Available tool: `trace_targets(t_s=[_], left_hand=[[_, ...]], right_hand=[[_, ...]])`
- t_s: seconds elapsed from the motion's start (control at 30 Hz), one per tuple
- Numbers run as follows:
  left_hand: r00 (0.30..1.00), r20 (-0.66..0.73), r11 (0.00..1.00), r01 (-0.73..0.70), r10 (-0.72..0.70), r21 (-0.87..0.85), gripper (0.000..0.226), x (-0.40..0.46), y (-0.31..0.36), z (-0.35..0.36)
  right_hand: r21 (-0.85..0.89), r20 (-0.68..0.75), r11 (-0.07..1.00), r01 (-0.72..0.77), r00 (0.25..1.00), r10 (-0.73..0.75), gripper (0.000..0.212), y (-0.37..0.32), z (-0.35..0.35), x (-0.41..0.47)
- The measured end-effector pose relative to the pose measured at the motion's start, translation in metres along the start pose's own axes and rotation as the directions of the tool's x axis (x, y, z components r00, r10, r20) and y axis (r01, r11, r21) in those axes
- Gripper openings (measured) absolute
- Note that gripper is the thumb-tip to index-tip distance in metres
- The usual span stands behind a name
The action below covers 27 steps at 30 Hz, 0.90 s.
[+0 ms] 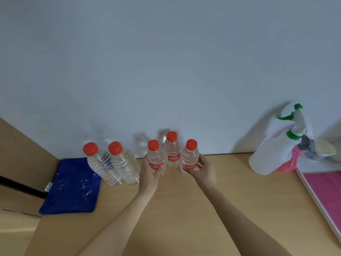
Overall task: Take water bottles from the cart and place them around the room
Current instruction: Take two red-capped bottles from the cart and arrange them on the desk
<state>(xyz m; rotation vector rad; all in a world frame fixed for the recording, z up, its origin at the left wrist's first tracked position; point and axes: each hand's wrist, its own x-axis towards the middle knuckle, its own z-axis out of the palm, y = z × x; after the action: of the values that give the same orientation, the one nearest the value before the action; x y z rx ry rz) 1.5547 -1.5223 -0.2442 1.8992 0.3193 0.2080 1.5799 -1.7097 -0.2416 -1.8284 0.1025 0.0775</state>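
Several clear water bottles with red caps stand on a wooden surface (180, 209) against a white wall. Two larger unlabelled bottles (103, 165) (125, 166) stand at the left, touching each other. My left hand (151, 174) is wrapped around a small red-labelled bottle (156, 156). My right hand (200, 168) grips another small labelled bottle (190, 156). A third small labelled bottle (172, 149) stands between and behind them, near the wall, untouched. Whether the two gripped bottles rest on the surface I cannot tell.
A folded blue cloth (72, 185) lies at the left of the surface. A white spray bottle (273, 154) with a green nozzle stands at the right, beside a pink object (293, 161). A white-framed pink panel (326, 193) lies at the far right.
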Motion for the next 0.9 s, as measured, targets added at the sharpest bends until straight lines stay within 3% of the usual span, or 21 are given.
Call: trace_targets(t_s=[0.17,0.43,0.9], left_hand=[[1.0,0.017,1.0,0.015,-0.015,0.002,0.035,-0.025,-0.01,-0.003],[0.999,0.041,0.998,0.028,-0.025,-0.063,0.047,-0.074,-0.009,-0.02],[0.99,-0.091,0.994,0.106,-0.107,-0.022,0.044,-0.109,-0.026,-0.074]], right_hand=[[-0.003,0.015,1.0,0.011,1.0,-0.011,0.05,0.002,0.001,-0.026],[-0.023,0.061,1.0,0.005,0.998,-0.003,0.052,0.003,0.005,-0.068],[-0.011,0.164,0.999,0.03,0.986,-0.028,0.052,-0.004,0.047,-0.113]])
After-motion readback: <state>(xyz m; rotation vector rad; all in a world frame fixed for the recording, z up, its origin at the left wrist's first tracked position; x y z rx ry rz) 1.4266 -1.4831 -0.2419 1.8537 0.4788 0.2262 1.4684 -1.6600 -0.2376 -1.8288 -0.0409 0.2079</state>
